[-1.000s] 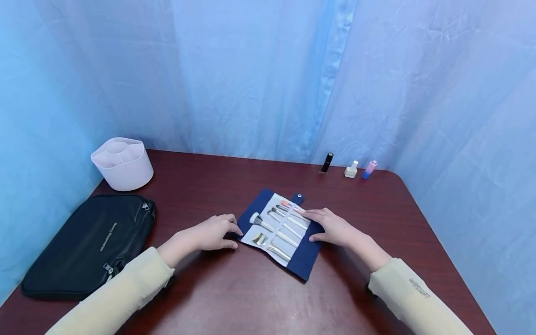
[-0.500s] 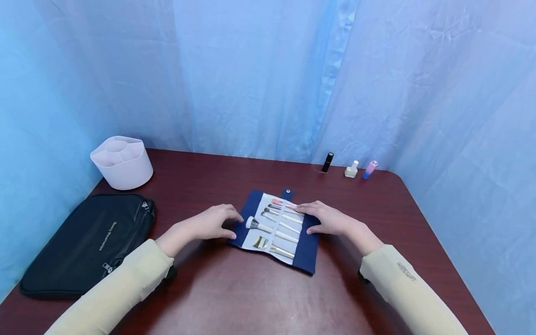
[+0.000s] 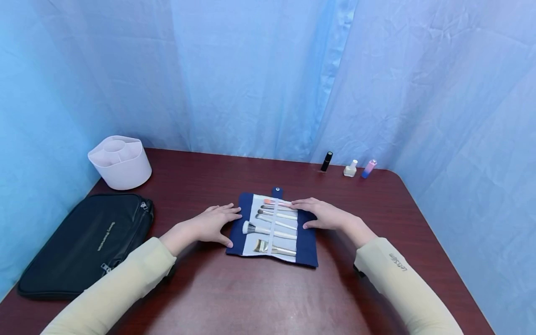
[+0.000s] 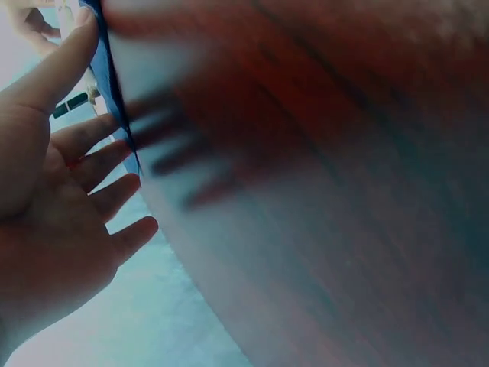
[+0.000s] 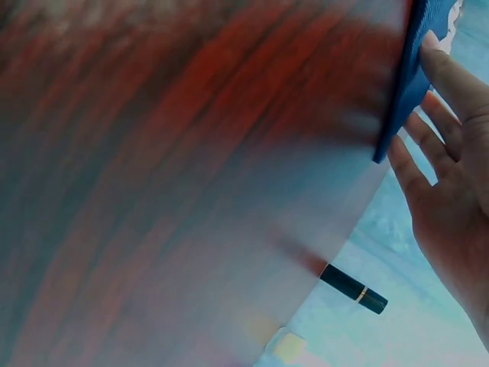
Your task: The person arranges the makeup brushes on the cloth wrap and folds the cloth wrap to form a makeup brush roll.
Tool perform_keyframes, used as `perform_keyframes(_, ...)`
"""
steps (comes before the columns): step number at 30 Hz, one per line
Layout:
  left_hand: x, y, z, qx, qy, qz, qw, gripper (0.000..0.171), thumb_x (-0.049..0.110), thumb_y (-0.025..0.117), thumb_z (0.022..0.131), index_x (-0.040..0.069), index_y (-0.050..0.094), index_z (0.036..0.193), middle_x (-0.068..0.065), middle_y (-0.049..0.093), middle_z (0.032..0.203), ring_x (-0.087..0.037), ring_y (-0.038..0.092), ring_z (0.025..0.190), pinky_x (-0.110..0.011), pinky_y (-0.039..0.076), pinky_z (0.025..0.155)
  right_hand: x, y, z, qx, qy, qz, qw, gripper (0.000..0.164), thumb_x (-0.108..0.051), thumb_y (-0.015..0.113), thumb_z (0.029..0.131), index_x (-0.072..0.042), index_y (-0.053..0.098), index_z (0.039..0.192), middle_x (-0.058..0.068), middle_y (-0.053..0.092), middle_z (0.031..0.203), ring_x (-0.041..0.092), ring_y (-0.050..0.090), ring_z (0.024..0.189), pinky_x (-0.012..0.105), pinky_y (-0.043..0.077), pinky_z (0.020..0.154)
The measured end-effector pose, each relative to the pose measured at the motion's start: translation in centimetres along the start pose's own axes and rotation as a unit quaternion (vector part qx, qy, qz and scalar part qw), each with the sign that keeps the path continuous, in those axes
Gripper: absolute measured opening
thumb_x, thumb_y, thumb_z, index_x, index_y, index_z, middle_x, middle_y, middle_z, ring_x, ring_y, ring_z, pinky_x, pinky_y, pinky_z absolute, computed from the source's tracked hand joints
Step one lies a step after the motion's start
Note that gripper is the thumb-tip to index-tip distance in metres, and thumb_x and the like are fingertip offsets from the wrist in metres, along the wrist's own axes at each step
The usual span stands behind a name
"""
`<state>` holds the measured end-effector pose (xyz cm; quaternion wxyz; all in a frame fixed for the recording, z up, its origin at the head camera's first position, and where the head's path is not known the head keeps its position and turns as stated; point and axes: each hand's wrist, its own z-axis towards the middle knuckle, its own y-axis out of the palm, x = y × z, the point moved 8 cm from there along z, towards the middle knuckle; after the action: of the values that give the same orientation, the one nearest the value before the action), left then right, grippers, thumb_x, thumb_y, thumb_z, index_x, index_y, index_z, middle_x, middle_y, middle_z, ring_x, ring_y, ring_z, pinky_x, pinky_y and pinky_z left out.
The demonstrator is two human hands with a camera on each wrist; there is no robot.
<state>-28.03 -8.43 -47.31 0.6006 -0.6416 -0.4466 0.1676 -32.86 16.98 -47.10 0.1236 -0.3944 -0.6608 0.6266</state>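
A navy brush roll (image 3: 307,249) with a pale lining lies unfolded on the table, its snap tab at the far edge. Several makeup brushes (image 3: 274,231) sit under its strap, handles to the right; the top one has a pink tip. My left hand (image 3: 207,224) touches the roll's left edge with fingers spread and thumb on the navy flap. On the opposite side, my right hand (image 3: 328,215) rests on the right flap, fingers extended over the upper corner. In the left wrist view, the left fingers (image 4: 107,164) lie straight along the roll's edge.
A white divided organizer (image 3: 121,163) stands at the back left, with a black zippered case (image 3: 85,246) in front of it. Along the back right stand a black tube (image 3: 326,162), a nail polish bottle (image 3: 350,169) and a pink-blue tube (image 3: 369,169). Curtains (image 3: 259,79) border the table.
The brush roll has turned on the table from a slant to nearly square and shifted slightly left. Both hands moved with it, and the left fingers have spread.
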Motion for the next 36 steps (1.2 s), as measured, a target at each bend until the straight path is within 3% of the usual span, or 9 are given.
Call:
perform_keyframes(10, 0.4, 0.0, -1.4, 0.032, -0.010, 0.019, 0.9993, 0.082, 0.050, 0.074, 0.075, 0.009, 0.046, 0.139, -0.011, 0.036, 0.150, -0.031, 0.029, 0.140, -0.055, 0.027, 0.107, -0.1, -0.3, 0.3, 0.037, 0.037, -0.027, 0.998, 0.062, -0.029, 0.068, 0.088, -0.016, 0.042, 0.143, 0.009, 0.041, 0.146, 0.026, 0.038, 0.134, 0.046, 0.036, 0.105)
perform_keyframes(14, 0.4, -0.1, -2.0, 0.043, -0.012, 0.018, 0.9988, 0.082, 0.050, 0.075, 0.075, 0.007, 0.047, 0.138, -0.012, 0.037, 0.149, -0.031, 0.032, 0.138, -0.055, 0.028, 0.106, -0.2, -0.3, -0.3, 0.042, 0.070, -0.031, 0.996, 0.066, -0.038, 0.066, 0.088, -0.014, 0.041, 0.144, 0.009, 0.040, 0.147, 0.027, 0.036, 0.135, 0.047, 0.035, 0.106)
perform_keyframes(19, 0.4, -0.2, -2.7, 0.047, -0.016, 0.020, 0.9986, 0.082, 0.050, 0.075, 0.074, 0.006, 0.048, 0.137, -0.012, 0.038, 0.148, -0.031, 0.033, 0.138, -0.055, 0.028, 0.106, -0.4, 0.6, -1.1, 0.016, 0.096, -0.011, 0.995, 0.082, -0.055, 0.062, 0.084, -0.011, 0.034, 0.147, 0.010, 0.033, 0.151, 0.031, 0.027, 0.140, 0.051, 0.027, 0.110)
perform_keyframes(26, 0.1, -0.4, -3.5, 0.047, -0.020, 0.017, 0.9986, 0.082, 0.050, 0.077, 0.072, 0.006, 0.050, 0.136, -0.012, 0.039, 0.147, -0.032, 0.032, 0.138, -0.056, 0.027, 0.106, -1.6, 1.5, -1.2, 0.005, 0.081, 0.018, 0.997, 0.093, -0.061, 0.063, 0.080, -0.009, 0.027, 0.149, 0.011, 0.025, 0.155, 0.036, 0.016, 0.143, 0.062, 0.012, 0.110)
perform_keyframes(32, -0.6, -0.1, -3.5, 0.029, -0.019, -0.019, 0.9992, 0.081, 0.047, 0.076, 0.075, 0.006, 0.047, 0.138, -0.012, 0.036, 0.149, -0.032, 0.029, 0.139, -0.058, 0.024, 0.107, -2.0, 1.5, -1.5, 0.014, 0.077, 0.009, 0.997, 0.094, -0.062, 0.062, 0.080, -0.009, 0.026, 0.150, 0.012, 0.025, 0.155, 0.036, 0.015, 0.143, 0.062, 0.014, 0.110)
perform_keyframes(36, -0.6, -0.5, -3.7, 0.041, -0.020, -0.039, 0.9982, 0.080, 0.047, 0.074, 0.077, 0.006, 0.046, 0.139, -0.011, 0.039, 0.148, -0.030, 0.030, 0.139, -0.056, 0.023, 0.109, -2.9, 0.9, -2.2, 0.030, 0.063, 0.023, 0.997, 0.088, -0.057, 0.065, 0.081, -0.017, 0.028, 0.150, 0.006, 0.026, 0.155, 0.030, 0.017, 0.144, 0.056, 0.019, 0.111)
